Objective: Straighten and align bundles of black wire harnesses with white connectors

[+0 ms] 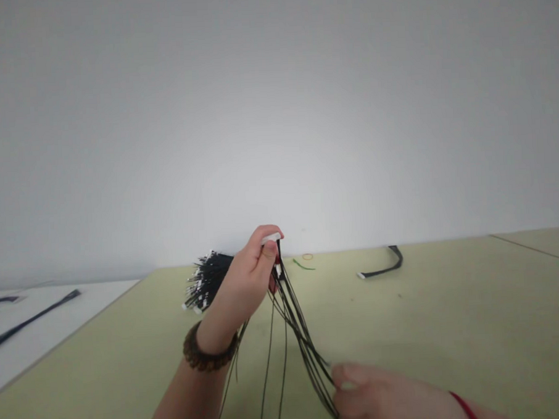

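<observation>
My left hand is raised and shut on a bundle of thin black wires. Their white-tipped connector ends fan out behind the hand, towards the far left. A small white piece shows at my left fingertips, though its exact form is unclear. Lower right, my right hand pinches several strands of the same wires between thumb and fingers. Other strands hang down past the lower edge of the view. A dark beaded bracelet circles my left wrist, and a red cord circles my right.
A pale green work mat covers the table, with a black cable, a short green wire and a thin orange loop near its far edge. Black cables lie on a white surface at left. A grey wall stands behind.
</observation>
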